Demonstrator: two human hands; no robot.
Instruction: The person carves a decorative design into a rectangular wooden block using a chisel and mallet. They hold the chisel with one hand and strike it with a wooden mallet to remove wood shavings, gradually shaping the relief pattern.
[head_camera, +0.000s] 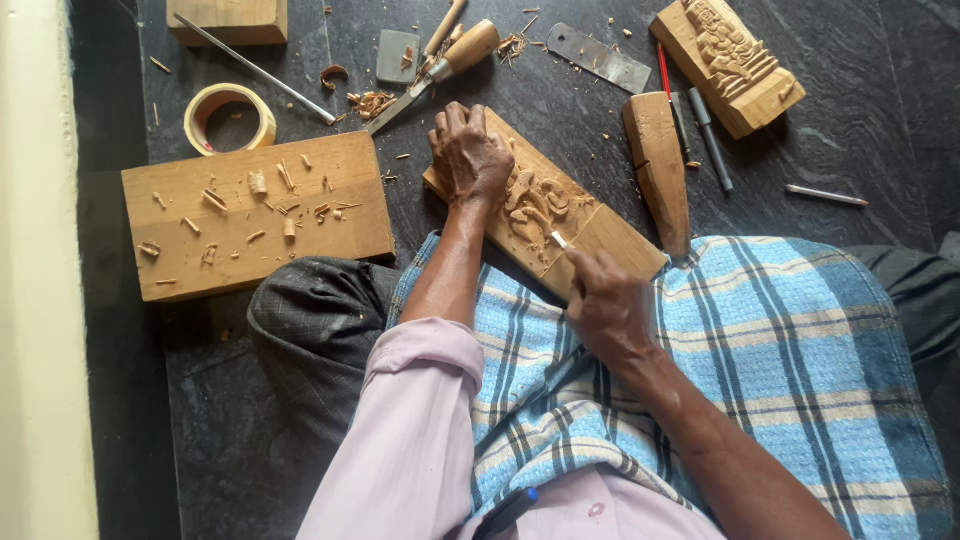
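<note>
Dark stone floor (850, 110); left hand (470, 152) flat on carved plank (545, 205); right hand (608, 305) pinching chisel (560, 240)

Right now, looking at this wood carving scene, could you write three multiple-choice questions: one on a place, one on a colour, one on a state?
1. Where does the roll of tape lie?
A. above the big plain board
B. on the checked cloth
C. on the carved panel

2. What colour is the checked cloth?
A. red
B. blue and white
C. green

3. What does the left hand do?
A. presses on the carved panel
B. holds a mallet
C. hangs free

Answers: 1 A, the tape lies on the dark floor just beyond the board. 2 B, its stripes show it. 3 A, it lies flat on the panel while the right hand grips a small tool.
</note>
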